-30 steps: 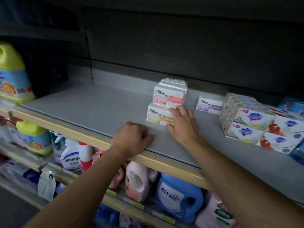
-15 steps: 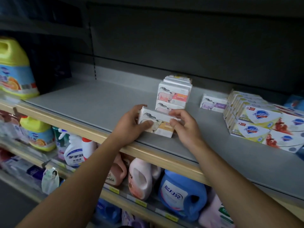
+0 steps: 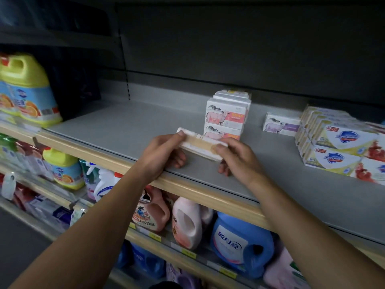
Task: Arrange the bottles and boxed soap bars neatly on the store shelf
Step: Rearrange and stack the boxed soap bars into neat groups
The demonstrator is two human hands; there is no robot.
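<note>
**Soap box held over front edge — drop and knock risks**

Left end of shelf [image 3: 129, 130]: yellow-capped jug [image 3: 27, 90], orange fruit on label, text too blurred to read. Well apart from the work, no risk.

Left hand [image 3: 160, 151] pinching left end of soap box [image 3: 200, 143], thumb on top, fingers curled under. Right hand [image 3: 239, 159] pinching right end the same way. Box tilted, top edge toward camera, held just above the shelf's front edge, just ahead of the pink stack. Cannot tell whether its lower edge touches the shelf.

Risks, as judgement:
- Grip only at the two ends; slip on glossy card → box drops past front edge onto bottles below.
- Pushed back at a tilt → clips lower box of pink soap stack [image 3: 227, 117], two high, likely to topple.
- Set down askew → row not neat, redo.

Readable: "SOAP" on upper pink box, beside animal drawing. Purple soap box [image 3: 281, 126] alone toward back, text illegible. Right end: shield-logo soap packs [image 3: 333, 142], blue shield, brand wording unreadable. Lower shelf: blue detergent bottle [image 3: 239, 243], white Chinese characters.
</note>
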